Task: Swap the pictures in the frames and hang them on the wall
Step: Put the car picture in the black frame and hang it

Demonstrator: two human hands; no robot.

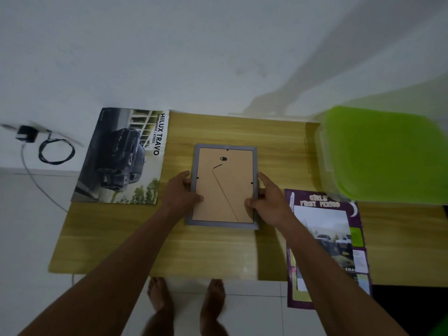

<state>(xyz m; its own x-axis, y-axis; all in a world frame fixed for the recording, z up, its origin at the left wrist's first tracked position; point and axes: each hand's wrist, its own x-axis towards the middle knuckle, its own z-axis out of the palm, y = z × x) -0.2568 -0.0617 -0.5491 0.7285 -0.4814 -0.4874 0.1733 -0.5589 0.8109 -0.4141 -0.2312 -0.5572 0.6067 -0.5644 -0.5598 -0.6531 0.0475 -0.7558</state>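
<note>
A grey picture frame (224, 187) lies face down on the wooden table (218, 253), its brown backing board with a small hanger and a stand flap facing up. My left hand (180, 191) grips the frame's left edge, thumb on the backing. On the frame's right edge rests my right hand (269, 202), gripping it with the index finger stretched up along the side. A car poster reading "HILUX TRAVO" (121, 158) lies at the table's left end. At the right, a purple sheet (327, 248) with a small truck picture on it overhangs the front edge.
A plastic box with a green lid (383, 154) stands at the table's back right. A white wall (194, 57) rises behind the table. On the left, a black charger and coiled cable (48, 149) hang by the wall. My bare feet (186, 297) stand on white tiles.
</note>
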